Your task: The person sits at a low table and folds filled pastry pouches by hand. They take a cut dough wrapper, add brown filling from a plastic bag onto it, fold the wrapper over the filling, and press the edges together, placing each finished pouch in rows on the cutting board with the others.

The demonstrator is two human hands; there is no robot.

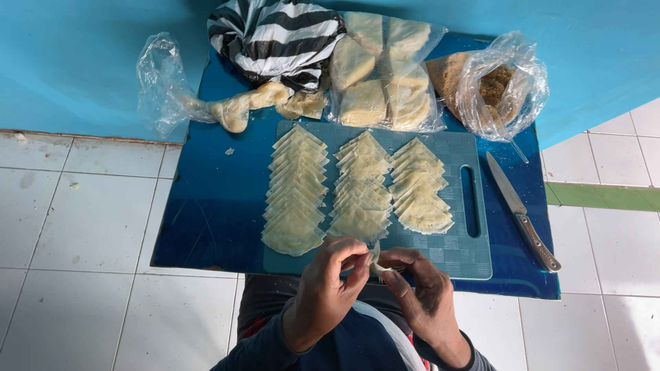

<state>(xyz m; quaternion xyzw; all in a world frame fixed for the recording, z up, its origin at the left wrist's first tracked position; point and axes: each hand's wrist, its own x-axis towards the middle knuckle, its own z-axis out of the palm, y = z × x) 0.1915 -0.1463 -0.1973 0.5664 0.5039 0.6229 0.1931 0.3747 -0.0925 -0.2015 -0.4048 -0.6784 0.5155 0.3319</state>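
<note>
I see three rows of cut wrappers point(357, 189) laid out on the cutting board point(474, 257), while my left hand point(328, 278) and right hand point(423, 288) both pinch one small dough piece point(376, 260) between closed fingertips.

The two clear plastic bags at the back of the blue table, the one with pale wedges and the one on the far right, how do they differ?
The middle bag holds pale cream wedge pieces; the right bag holds something brown and crumbly. The middle bag lies flat and packed full, while the right bag is crumpled and puffed up loosely around its contents. The middle bag sits against the striped bag; the right bag sits nearer the knife. Both are clear plastic behind the cutting board.
</note>
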